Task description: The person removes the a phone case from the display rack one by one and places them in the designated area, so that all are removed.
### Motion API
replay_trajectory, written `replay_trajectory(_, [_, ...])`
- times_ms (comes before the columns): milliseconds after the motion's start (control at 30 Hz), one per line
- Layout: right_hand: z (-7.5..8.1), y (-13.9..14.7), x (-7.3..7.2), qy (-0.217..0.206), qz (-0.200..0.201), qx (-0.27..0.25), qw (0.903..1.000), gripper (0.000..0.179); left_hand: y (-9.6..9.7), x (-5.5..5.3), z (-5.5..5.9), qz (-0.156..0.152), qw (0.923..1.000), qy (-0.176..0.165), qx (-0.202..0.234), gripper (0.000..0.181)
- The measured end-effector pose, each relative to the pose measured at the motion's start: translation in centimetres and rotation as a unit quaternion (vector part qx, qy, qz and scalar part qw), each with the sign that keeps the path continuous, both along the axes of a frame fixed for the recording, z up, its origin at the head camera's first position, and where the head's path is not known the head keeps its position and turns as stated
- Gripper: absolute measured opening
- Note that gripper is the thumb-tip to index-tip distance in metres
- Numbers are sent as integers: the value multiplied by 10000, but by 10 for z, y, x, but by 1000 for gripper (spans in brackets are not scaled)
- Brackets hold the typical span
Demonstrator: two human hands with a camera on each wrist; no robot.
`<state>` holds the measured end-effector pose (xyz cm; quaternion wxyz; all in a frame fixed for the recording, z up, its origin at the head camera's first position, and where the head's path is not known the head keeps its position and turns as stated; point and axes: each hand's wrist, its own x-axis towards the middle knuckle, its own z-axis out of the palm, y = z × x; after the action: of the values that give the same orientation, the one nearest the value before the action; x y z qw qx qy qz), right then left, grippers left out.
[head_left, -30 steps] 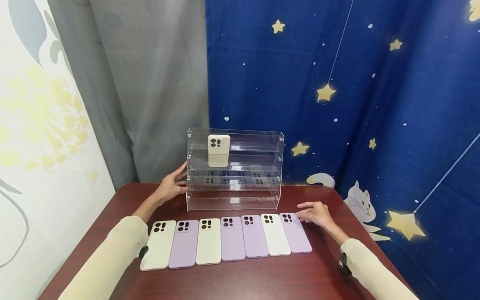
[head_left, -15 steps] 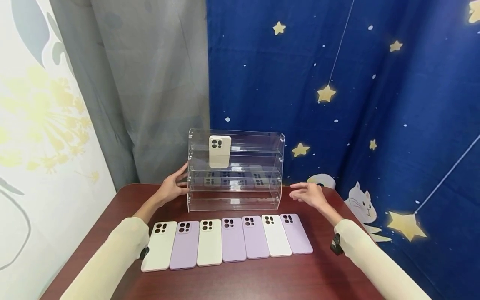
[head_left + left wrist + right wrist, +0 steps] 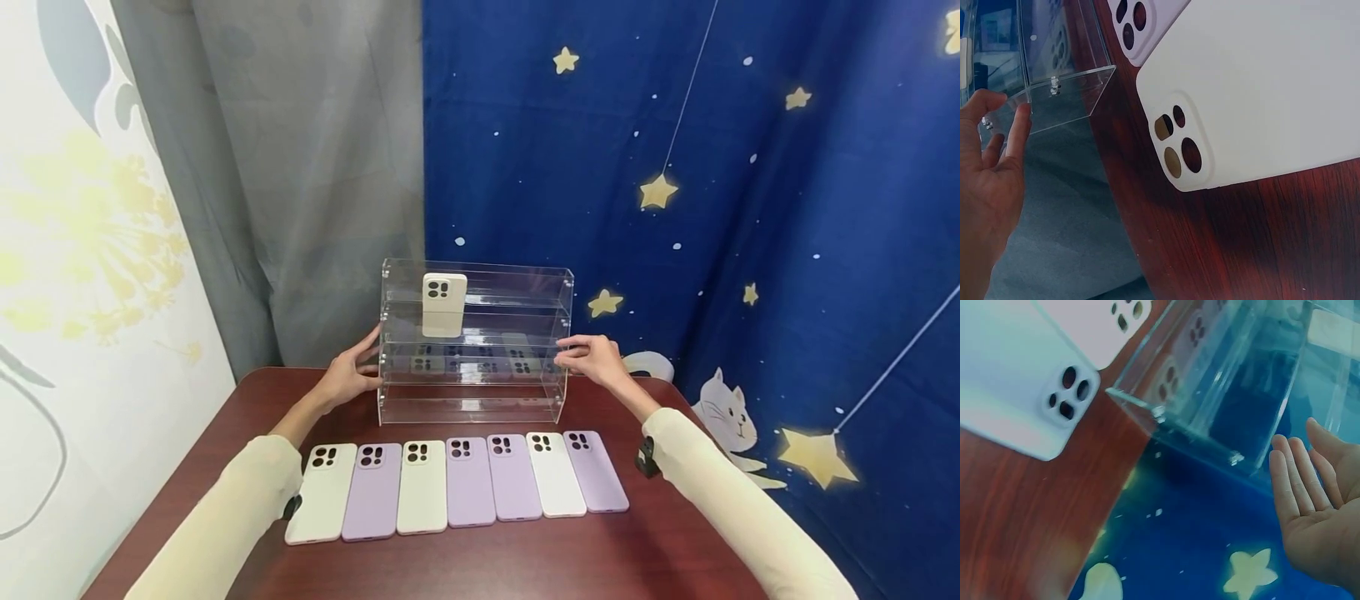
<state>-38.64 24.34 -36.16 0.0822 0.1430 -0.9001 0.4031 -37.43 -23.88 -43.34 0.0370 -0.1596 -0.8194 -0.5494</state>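
A clear acrylic tiered display rack (image 3: 480, 406) stands on the table in the head view. One off-white phone case (image 3: 444, 306) leans upright on its top tier, left of the middle. My left hand (image 3: 350, 379) touches the rack's left side panel, its fingers extended and thumb lower down; the left hand (image 3: 988, 181) also shows at the panel in the left wrist view. At the rack's right side is my right hand (image 3: 596, 360), fingertips at the panel's front edge. Straight fingers show on the right hand (image 3: 1316, 506) in its wrist view, where contact is unclear. Neither hand holds a phone case.
Several phone cases lie side by side before the rack, from a white case (image 3: 324, 496) at left to a lilac case (image 3: 600, 475) at right. They rest on a dark red wooden table (image 3: 480, 567). Behind hang a grey curtain (image 3: 322, 167) and a blue star-patterned curtain (image 3: 510, 167).
My right hand has lifted from beside the rightmost lilac case and moved up and left to the rack's right side. My left hand stays at the left panel.
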Motion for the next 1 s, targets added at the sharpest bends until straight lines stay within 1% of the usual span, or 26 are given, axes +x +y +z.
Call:
replay_trajectory(133, [8, -15, -3, 281, 44, 17, 9996, 36, 0, -1, -2, -73, 9999, 11, 108, 107])
replay_trajectory(267, [15, -31, -7, 437, 141, 23, 9989, 38, -1, -1, -3, -145, 9997, 12, 188, 108])
replay_trajectory(500, [26, -63, -13, 561, 185, -302, 9978, 37, -3, -2, -3, -169, 9996, 3, 205, 108])
replay_trajectory(700, [33, -88, -18, 611, 331, -550, 9961, 37, -4, -2, -3, -149, 9998, -14, 140, 108])
replay_trajectory(833, [37, -103, -21, 669, 441, -647, 9947, 39, -4, -3, -2, -112, 9999, -30, 128, 107])
replay_trajectory(1000, [39, -120, -24, 785, 439, -612, 9941, 42, -2, -3, -3, -117, 9998, -42, 162, 108])
